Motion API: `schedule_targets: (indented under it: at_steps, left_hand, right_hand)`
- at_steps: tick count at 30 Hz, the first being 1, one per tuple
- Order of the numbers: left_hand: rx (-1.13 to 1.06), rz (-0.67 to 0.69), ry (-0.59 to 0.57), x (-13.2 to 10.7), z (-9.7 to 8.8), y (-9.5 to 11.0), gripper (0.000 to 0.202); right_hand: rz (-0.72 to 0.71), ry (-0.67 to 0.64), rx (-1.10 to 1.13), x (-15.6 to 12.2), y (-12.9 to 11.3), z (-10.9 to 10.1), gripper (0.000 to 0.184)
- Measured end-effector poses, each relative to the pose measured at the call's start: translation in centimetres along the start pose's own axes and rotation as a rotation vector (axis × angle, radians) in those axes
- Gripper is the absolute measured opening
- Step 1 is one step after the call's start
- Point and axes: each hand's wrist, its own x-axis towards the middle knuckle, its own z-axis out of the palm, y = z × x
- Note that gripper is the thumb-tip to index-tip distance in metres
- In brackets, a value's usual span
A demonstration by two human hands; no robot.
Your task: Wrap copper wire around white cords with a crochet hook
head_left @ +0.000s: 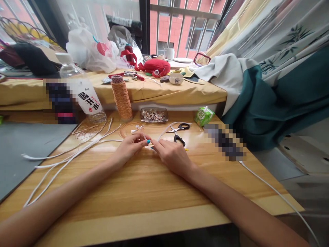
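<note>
My left hand (131,145) is closed in a pinch on a white cord (164,130), its painted thumbnail facing my right hand. My right hand (172,153) is closed beside it, fingertips nearly meeting the left thumb, where the cord runs in. A thin shaft shows between the hands, and a yellow tip (186,149) pokes out past my right knuckles; whether they are one tool is hidden. Open scissors (177,131) with black handles lie just beyond my right hand. Further white cords (74,156) stretch across the table to the left.
Behind the hands stand an orange thread cone (121,97), a clear tray of small pieces (154,120), a green drink carton (204,116) and a plastic bottle (88,92). A grey mat (31,144) covers the left side. A white cable (272,192) hangs over the right edge.
</note>
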Motion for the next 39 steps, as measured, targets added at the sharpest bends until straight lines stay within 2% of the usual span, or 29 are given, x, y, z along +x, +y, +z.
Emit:
schedule_targets:
  at_steps: [6, 15, 21, 29, 39]
  left_hand:
    - [0.003, -0.023, 0.012, 0.06, -0.08, -0.28, 0.027]
    - [0.063, -0.035, 0.045, 0.0, -0.08, -0.39, 0.027]
    - [0.059, -0.014, 0.002, -0.01, 0.06, 0.2, 0.023]
    - [0.056, 0.015, -0.039, 0.24, -0.09, -0.3, 0.02]
    - [-0.011, -0.035, 0.036, 0.13, 0.15, 0.24, 0.025]
  right_hand:
    - [0.013, -0.044, 0.023, 0.02, 0.04, -0.05, 0.022]
    - [0.004, 0.01, -0.001, -0.04, 0.05, 0.09, 0.021]
    - [-0.035, 0.077, -0.039, 0.13, 0.09, -0.01, 0.02]
    - [-0.048, 0.041, -0.044, 0.18, -0.09, -0.22, 0.021]
    - [-0.051, 0.06, -0.02, 0.06, 0.37, 0.21, 0.023]
